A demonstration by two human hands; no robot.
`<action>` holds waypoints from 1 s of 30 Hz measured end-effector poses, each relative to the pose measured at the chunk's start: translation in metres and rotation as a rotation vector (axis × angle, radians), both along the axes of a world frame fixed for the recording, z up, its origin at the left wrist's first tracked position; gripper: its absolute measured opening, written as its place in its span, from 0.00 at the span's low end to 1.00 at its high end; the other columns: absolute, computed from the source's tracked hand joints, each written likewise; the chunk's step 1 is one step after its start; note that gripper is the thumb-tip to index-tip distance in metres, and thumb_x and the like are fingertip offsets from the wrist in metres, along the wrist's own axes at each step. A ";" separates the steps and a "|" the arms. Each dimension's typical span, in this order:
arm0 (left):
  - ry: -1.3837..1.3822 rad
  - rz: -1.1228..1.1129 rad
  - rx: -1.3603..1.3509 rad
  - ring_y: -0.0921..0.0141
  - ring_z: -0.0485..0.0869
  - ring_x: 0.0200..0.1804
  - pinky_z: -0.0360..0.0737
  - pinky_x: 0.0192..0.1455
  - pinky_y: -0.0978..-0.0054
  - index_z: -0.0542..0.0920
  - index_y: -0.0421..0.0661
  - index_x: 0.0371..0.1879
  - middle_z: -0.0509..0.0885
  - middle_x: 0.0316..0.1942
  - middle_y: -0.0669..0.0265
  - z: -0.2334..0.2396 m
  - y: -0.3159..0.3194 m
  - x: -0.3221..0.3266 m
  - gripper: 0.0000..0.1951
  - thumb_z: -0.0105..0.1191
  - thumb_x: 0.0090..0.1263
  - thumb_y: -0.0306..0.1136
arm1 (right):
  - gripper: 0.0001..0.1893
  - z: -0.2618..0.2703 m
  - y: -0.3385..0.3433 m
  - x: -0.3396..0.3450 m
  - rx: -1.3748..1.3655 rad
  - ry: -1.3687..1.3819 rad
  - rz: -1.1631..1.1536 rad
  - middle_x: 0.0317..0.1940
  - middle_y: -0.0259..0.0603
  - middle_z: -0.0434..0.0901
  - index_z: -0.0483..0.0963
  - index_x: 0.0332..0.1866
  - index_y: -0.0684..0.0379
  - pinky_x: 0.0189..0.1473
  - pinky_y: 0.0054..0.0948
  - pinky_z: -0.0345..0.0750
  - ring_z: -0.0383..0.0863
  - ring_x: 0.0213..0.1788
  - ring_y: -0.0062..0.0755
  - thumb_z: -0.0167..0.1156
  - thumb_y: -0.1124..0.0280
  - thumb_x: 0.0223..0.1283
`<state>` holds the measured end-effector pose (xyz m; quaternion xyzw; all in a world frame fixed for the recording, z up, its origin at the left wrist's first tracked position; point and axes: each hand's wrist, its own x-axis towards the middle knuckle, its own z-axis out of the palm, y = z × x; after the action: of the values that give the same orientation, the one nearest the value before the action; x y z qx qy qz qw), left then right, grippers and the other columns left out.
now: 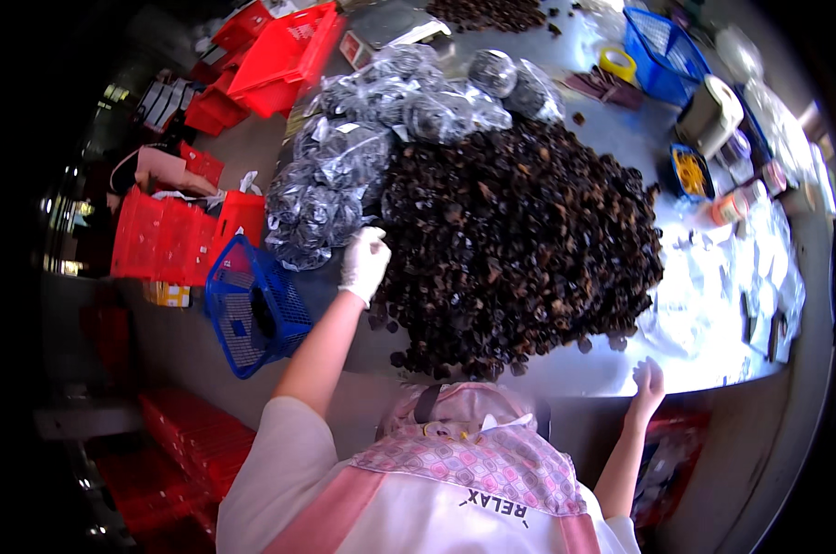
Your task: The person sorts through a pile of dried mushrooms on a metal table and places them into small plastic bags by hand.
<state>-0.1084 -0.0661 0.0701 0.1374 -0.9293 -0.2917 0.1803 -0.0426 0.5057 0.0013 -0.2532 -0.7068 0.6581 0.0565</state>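
My left hand (364,264), in a white glove, is over the left edge of a large heap of glossy dark brown dried pieces (508,242). Its fingers are curled, and I cannot make out anything in them. Filled clear plastic bags (328,180) with dark contents lie just beyond that hand and behind the heap. My right hand (648,386) looks bare and hovers by the front edge of the metal table (563,377). Its fingers are loosely bent, and their grip is unclear. Shiny clear plastic bags (695,305) lie beyond it.
A blue plastic basket (255,311) stands left of the table, near red crates (165,232) and another person's arm (193,181). Toward the back are a scale (390,28), yellow tape roll (617,64) and another blue basket (667,59). A small tray (691,173) holds yellow bands.
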 end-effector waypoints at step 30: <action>0.025 -0.391 1.181 0.74 0.79 0.46 0.76 0.52 0.76 0.73 0.37 0.54 0.81 0.46 0.63 0.004 0.057 -0.049 0.25 0.66 0.58 0.28 | 0.16 0.098 -0.368 -0.126 0.825 0.242 0.719 0.38 0.53 0.78 0.70 0.40 0.66 0.43 0.41 0.78 0.80 0.41 0.52 0.64 0.69 0.51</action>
<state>-0.1578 -0.0087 0.0736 0.0376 -0.6168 -0.7857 0.0280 -0.1684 0.1375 0.0991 0.1242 -0.9360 0.3293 0.0036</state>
